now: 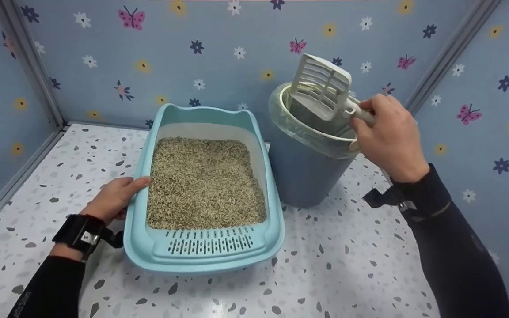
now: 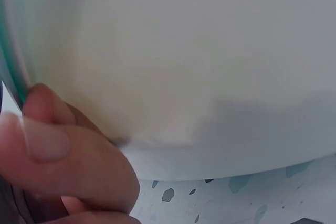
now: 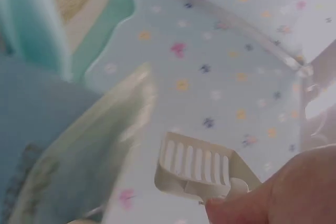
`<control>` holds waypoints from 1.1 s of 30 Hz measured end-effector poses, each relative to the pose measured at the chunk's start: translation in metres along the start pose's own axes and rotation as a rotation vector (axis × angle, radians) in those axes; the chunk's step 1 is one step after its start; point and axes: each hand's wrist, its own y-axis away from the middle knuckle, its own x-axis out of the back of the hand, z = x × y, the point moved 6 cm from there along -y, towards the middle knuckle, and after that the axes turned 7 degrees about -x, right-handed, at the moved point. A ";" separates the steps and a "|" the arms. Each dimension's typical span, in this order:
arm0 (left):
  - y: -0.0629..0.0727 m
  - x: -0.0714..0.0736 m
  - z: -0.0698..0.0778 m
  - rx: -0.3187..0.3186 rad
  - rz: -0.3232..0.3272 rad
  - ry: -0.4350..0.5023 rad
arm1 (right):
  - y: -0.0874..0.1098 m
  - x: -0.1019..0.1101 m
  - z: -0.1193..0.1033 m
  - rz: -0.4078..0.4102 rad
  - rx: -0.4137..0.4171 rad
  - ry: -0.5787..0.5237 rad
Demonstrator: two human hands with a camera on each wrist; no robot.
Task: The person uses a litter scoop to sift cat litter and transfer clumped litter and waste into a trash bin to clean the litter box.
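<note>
Left hand (image 1: 115, 198): I grip the litter box (image 1: 210, 263)
Right hand (image 1: 390, 138): I hold the scoop (image 1: 315, 106)
Bin (image 1: 305, 176): near tabletop's (image 1: 320, 269) back right corner

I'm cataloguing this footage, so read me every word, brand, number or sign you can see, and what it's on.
Left sleeve: pale lettering, too small and blurred to read surely.
Litter tray, scoop, bin: no readable text.
Walls: flowers and butterflies, no readable words.
</note>
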 end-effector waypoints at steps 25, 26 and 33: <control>-0.003 -0.004 0.001 -0.004 -0.002 0.003 | 0.033 -0.187 -0.098 -0.545 0.347 0.375; -0.004 -0.004 0.001 -0.001 -0.004 0.009 | 0.031 -0.191 -0.095 -0.559 0.311 0.358; -0.001 0.000 -0.002 -0.003 0.007 0.009 | 0.025 -0.224 -0.097 -0.672 0.144 0.150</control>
